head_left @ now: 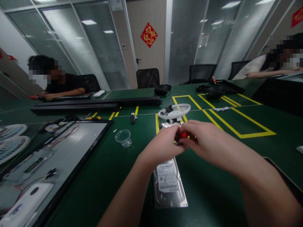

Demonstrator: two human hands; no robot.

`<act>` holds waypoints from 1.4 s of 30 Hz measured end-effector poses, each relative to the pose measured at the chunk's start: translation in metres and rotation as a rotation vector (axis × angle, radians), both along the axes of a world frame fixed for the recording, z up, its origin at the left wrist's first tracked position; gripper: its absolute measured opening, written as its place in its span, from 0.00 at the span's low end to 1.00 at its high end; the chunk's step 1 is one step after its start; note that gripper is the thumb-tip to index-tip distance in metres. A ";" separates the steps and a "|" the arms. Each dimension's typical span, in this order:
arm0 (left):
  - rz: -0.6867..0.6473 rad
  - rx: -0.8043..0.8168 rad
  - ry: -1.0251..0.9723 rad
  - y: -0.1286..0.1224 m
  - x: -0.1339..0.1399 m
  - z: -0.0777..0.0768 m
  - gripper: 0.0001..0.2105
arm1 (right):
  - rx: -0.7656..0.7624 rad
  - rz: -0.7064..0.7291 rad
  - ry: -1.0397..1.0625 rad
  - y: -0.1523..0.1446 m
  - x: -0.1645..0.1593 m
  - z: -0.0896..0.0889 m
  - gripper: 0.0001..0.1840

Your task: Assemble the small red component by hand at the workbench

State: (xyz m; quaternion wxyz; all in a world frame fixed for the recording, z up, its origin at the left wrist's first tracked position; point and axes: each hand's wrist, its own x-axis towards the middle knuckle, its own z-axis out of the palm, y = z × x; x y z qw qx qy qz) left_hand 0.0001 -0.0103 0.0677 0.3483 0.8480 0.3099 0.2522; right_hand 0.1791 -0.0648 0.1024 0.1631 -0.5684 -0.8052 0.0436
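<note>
The left forearm [130,187] and right forearm [251,165] lie nearest the camera, leading to the left hand [162,146] and right hand [204,134], whose fingertips meet. The right thumb and fingers are bent closed on a red object [184,135] (its shape is mostly hidden); whether the left fingers grip it too, I cannot tell. From them the hard drive [168,184] lies between six and seven o'clock, long axis roughly twelve-to-six, left hand nearer. Past its right edge, green tabletop [208,195] stretches toward five; a clear cup [123,138] stands at nine, a white basket [181,111] near twelve.
</note>
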 end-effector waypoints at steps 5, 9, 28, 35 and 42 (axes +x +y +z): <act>-0.012 -0.028 -0.004 0.001 -0.001 0.000 0.13 | -0.034 -0.013 0.027 -0.002 -0.001 0.002 0.06; 0.010 -0.024 -0.032 0.000 -0.001 -0.002 0.14 | -0.016 0.070 0.070 -0.004 -0.001 0.001 0.17; 0.003 -0.009 0.000 0.001 0.000 -0.001 0.12 | -0.020 -0.011 0.021 0.001 0.000 -0.001 0.05; 0.024 -0.053 -0.060 0.002 -0.001 -0.004 0.15 | 0.002 0.023 0.054 -0.003 0.000 -0.001 0.13; 0.008 -0.032 -0.039 0.001 0.000 -0.003 0.11 | -0.010 -0.049 -0.001 0.000 -0.002 0.000 0.03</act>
